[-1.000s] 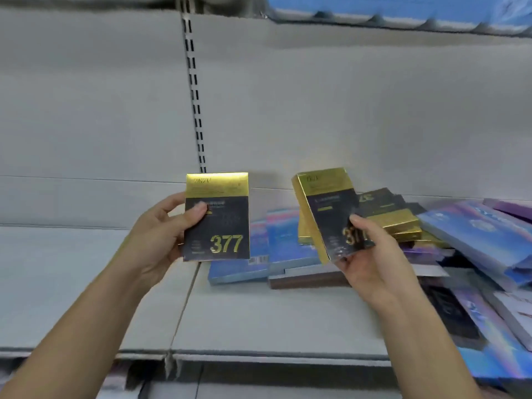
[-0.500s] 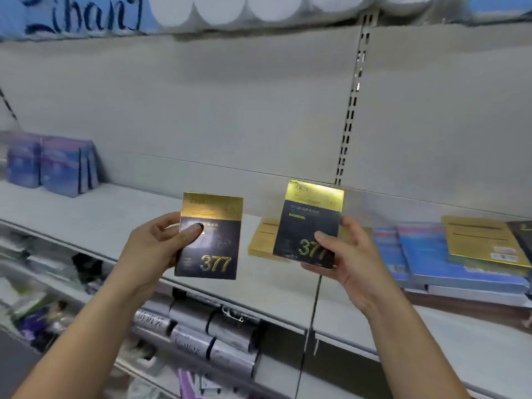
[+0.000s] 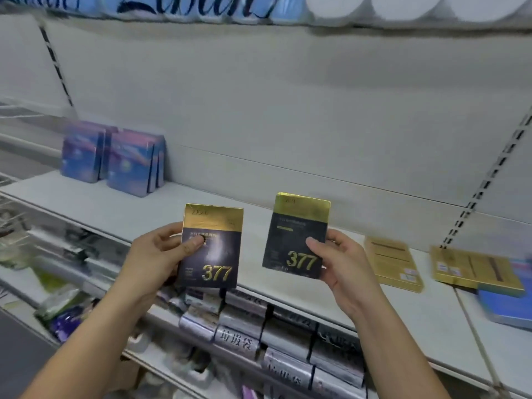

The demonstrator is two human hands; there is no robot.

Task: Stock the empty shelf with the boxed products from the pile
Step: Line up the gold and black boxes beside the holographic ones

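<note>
My left hand point(image 3: 157, 256) grips a black and gold box marked 377 point(image 3: 211, 251) by its left edge, thumb on the front. Another box of the same kind point(image 3: 292, 226) is held upright in my right hand point(image 3: 338, 262), thumb across its face. Both boxes hang in front of the white shelf point(image 3: 121, 208). Two gold boxes point(image 3: 393, 263) point(image 3: 472, 267) lie flat on the shelf to the right, with a blue box point(image 3: 506, 308) at the far right edge. Several blue-purple boxes point(image 3: 115, 159) stand upright at the shelf's far left.
Silver packets point(image 3: 239, 338) fill the shelf below. Blurred goods point(image 3: 60, 306) lie lower left. White rolls point(image 3: 403, 7) sit on the shelf above. A slotted upright point(image 3: 486, 182) runs down the back panel at the right.
My view has swung left along the shelf, so the pile has slid to the right edge and the standing blue-purple boxes sit nearer the middle. Both hands still hold their boxes.
</note>
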